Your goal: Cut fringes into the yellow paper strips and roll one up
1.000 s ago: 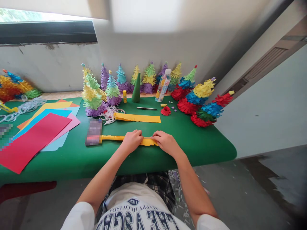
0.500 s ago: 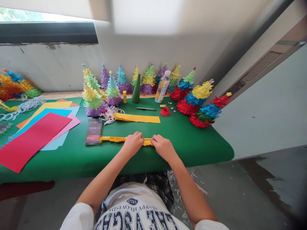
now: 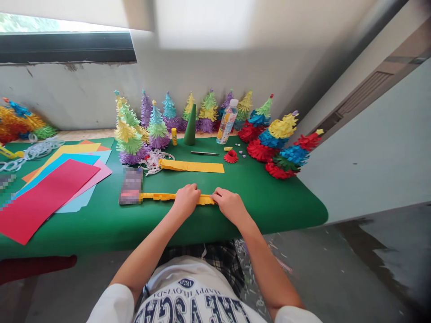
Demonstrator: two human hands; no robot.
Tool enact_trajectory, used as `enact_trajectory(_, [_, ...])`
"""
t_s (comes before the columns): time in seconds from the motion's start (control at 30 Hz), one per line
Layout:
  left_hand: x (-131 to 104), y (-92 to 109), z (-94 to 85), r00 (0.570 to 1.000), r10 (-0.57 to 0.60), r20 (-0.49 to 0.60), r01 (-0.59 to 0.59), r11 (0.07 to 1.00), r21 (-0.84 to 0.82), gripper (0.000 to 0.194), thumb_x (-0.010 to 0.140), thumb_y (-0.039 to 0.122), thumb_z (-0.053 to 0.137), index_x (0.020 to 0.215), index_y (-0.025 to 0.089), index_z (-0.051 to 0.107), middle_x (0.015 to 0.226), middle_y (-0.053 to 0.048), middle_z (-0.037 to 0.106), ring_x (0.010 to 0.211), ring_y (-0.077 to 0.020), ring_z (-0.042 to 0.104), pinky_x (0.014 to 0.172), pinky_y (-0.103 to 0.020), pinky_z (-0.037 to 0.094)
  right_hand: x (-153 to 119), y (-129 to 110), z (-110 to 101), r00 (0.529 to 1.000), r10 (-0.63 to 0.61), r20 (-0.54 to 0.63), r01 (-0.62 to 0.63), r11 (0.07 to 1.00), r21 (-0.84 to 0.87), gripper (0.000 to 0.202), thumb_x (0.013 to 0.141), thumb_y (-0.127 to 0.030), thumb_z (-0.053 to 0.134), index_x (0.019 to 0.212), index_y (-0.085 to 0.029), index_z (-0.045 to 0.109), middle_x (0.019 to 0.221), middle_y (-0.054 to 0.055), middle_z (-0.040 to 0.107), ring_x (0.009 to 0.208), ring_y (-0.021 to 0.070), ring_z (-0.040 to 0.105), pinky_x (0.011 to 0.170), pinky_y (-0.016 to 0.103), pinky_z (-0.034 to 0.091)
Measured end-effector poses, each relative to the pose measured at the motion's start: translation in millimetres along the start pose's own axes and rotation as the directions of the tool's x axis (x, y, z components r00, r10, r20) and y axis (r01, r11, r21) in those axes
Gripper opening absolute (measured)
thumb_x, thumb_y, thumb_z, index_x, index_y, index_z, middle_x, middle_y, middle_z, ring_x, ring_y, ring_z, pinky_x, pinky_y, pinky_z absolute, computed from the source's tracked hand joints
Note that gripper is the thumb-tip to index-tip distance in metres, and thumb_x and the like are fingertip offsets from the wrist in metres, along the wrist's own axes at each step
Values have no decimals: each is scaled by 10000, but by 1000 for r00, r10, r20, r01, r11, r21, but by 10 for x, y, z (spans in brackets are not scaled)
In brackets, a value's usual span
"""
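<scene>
A narrow yellow-orange paper strip (image 3: 206,200) with a fringed lower edge lies across the green tabletop in front of me. My left hand (image 3: 187,197) is closed on its middle, fingers pressed together over the paper. At the strip's right end, my right hand (image 3: 229,203) pinches it between thumb and fingers. The strip's left end reaches a phone (image 3: 130,185), partly blurred out. Just beyond my hands lies a second, wider yellow paper strip (image 3: 202,167). Past that are a pen (image 3: 204,153) and a curled red fringed paper ring (image 3: 230,156).
Along the wall stand several fringed paper trees (image 3: 158,125), a bare green cone (image 3: 190,128), a glue stick (image 3: 174,136) and a bottle (image 3: 227,122). Coloured paper sheets (image 3: 63,184) spread at the left. The green table (image 3: 286,206) ends in a rounded right corner.
My left hand has slid slightly left along the strip, widening the gap between my hands. My right hand stays at the right end. The view has shifted a little.
</scene>
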State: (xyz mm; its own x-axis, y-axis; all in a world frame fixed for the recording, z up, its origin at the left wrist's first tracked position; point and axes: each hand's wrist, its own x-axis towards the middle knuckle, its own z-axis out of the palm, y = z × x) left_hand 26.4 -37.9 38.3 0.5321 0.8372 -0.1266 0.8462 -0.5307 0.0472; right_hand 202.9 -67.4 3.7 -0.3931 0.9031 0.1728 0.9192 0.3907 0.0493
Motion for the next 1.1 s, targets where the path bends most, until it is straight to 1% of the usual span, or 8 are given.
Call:
enact_trajectory(0.17, [-26, 25, 4, 1000, 5, 2, -5, 1000, -5, 278, 926, 90, 378, 917, 162, 646, 988, -93, 576, 948, -209, 551, 662, -268, 454, 22, 48, -8, 1000, -12, 26, 11, 999, 45, 238, 889, -70, 461, 943, -181, 664, 917, 58, 653, 769, 137, 578, 578, 241, 310])
enact_trajectory(0.3, [-37, 26, 11, 1000, 12, -2, -12, 1000, -12, 277, 929, 94, 377, 933, 163, 645, 990, -98, 570, 940, -212, 541, 665, -278, 463, 28, 78, 11, 999, -38, 5, 38, 998, 57, 273, 867, -39, 463, 973, -192, 664, 953, 54, 664, 794, 145, 590, 592, 242, 342])
enact_trajectory(0.43, [-38, 15, 26, 1000, 10, -8, -10, 1000, -19, 272, 925, 95, 387, 917, 167, 650, 985, -95, 571, 939, -207, 536, 668, -275, 463, 20, 75, 19, 999, -46, -15, 47, 998, 44, 288, 852, -26, 470, 988, -187, 666, 938, 60, 656, 805, 153, 580, 596, 248, 358])
enact_trajectory(0.73, [-6, -7, 36, 1000, 7, -9, -7, 1000, -28, 266, 921, 99, 410, 881, 170, 664, 943, -80, 580, 929, -201, 543, 657, -260, 452, 18, 37, -2, 1000, -30, 6, 30, 999, 11, 281, 870, -46, 485, 1020, -185, 677, 959, 75, 657, 826, 168, 563, 573, 250, 326])
enact_trajectory(0.87, [-6, 2, 11, 1000, 11, -3, -11, 1000, -26, 250, 924, 110, 426, 882, 171, 665, 980, -72, 592, 922, -195, 554, 658, -259, 448, 14, 31, 11, 999, -31, -11, 31, 999, 10, 237, 893, -85, 493, 988, -189, 684, 950, 71, 656, 822, 166, 550, 554, 258, 314])
enact_trajectory(1.1, [-17, 11, -29, 1000, 11, 23, -10, 1000, -24, 232, 924, 127, 445, 877, 171, 668, 935, -75, 589, 915, -197, 563, 664, -260, 448, 9, 32, 19, 999, -34, -32, 34, 999, 11, 227, 892, -79, 496, 965, -191, 680, 946, 65, 662, 854, 168, 552, 536, 252, 309])
